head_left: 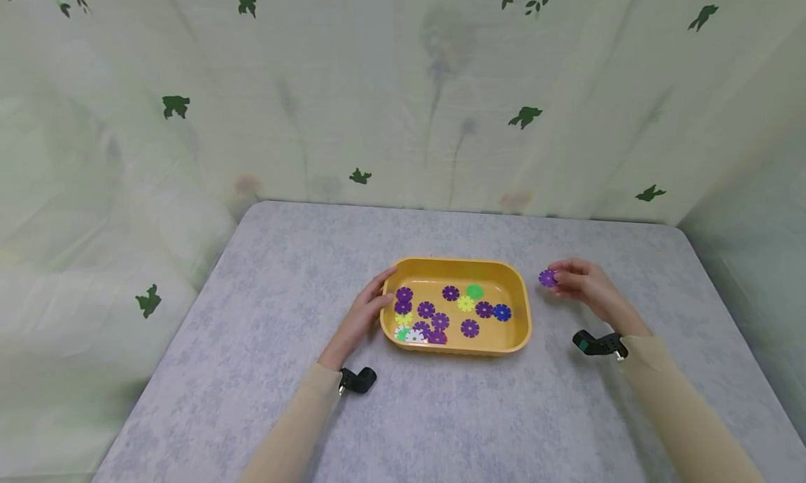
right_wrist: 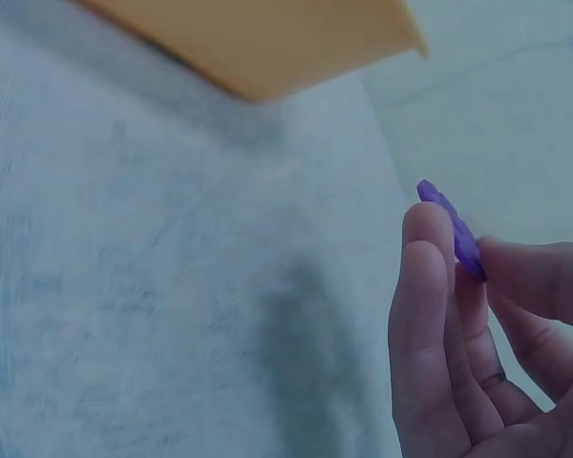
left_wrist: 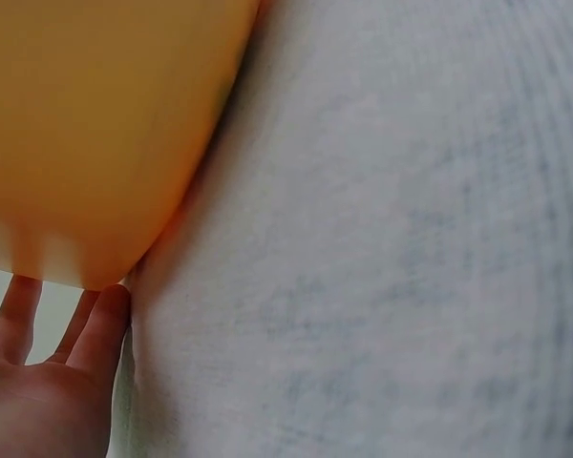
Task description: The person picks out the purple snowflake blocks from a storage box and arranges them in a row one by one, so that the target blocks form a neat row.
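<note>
A purple notched plastic disc (head_left: 547,278), like a snowflake building piece, is pinched by my right hand (head_left: 585,287) just right of the yellow tray (head_left: 519,329). In the right wrist view the disc (right_wrist: 451,229) shows nearly edge-on between thumb and fingertips, raised over the table. My left hand (head_left: 362,315) rests against the tray's left end, its extended fingers (left_wrist: 99,334) touching the outer wall in the left wrist view. Inside the tray lie several purple discs (head_left: 469,328), a blue disc (head_left: 502,312), yellow discs (head_left: 466,303), a green disc (head_left: 475,291) and a white disc (head_left: 415,336).
The tray stands on a table with a grey-blue mottled cloth (head_left: 441,413). Pale curtains (head_left: 403,119) printed with leaves and birds hang behind the table and at both sides. A black wrist camera (head_left: 359,380) sits on the left wrist, another black camera (head_left: 598,343) on the right.
</note>
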`<state>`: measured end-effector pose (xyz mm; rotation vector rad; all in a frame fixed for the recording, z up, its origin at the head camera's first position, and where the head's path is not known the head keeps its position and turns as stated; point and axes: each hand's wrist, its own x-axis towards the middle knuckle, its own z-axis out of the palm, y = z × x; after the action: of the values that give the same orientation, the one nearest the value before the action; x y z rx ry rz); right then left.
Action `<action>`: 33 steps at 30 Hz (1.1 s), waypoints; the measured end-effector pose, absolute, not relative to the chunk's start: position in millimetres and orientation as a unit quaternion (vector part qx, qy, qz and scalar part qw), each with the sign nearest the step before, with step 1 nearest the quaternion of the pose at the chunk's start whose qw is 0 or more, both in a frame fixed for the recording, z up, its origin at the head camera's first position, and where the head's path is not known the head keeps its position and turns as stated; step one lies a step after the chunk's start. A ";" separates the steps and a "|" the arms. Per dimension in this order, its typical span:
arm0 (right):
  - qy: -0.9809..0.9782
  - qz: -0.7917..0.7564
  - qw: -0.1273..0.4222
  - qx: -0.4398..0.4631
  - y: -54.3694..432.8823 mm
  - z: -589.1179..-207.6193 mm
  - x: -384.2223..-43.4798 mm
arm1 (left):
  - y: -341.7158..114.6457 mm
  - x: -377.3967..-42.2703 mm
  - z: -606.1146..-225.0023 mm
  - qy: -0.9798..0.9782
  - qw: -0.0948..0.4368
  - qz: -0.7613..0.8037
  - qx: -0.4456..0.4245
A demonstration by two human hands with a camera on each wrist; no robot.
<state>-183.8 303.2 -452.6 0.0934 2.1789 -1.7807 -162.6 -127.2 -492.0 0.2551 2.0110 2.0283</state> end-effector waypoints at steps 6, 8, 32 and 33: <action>0.778 -0.602 0.173 0.051 309.2 -466.3 -182.5 | -127.7 -161.8 -490.1 0.691 0.135 0.704 0.094; 0.784 -0.593 0.176 0.056 309.8 -471.0 -183.1 | -128.0 -162.0 -490.5 0.688 0.135 0.707 0.097; 0.822 -0.552 0.135 0.028 287.3 -443.4 -182.9 | -126.6 -163.2 -493.9 0.705 0.131 0.692 0.086; 0.821 -0.553 0.137 0.021 282.7 -439.5 -182.6 | -126.6 -163.2 -493.9 0.705 0.131 0.692 0.086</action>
<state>-182.6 282.7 -439.5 0.0613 2.3777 -1.6018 -163.2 -126.6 -493.9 0.2504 2.0474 2.0087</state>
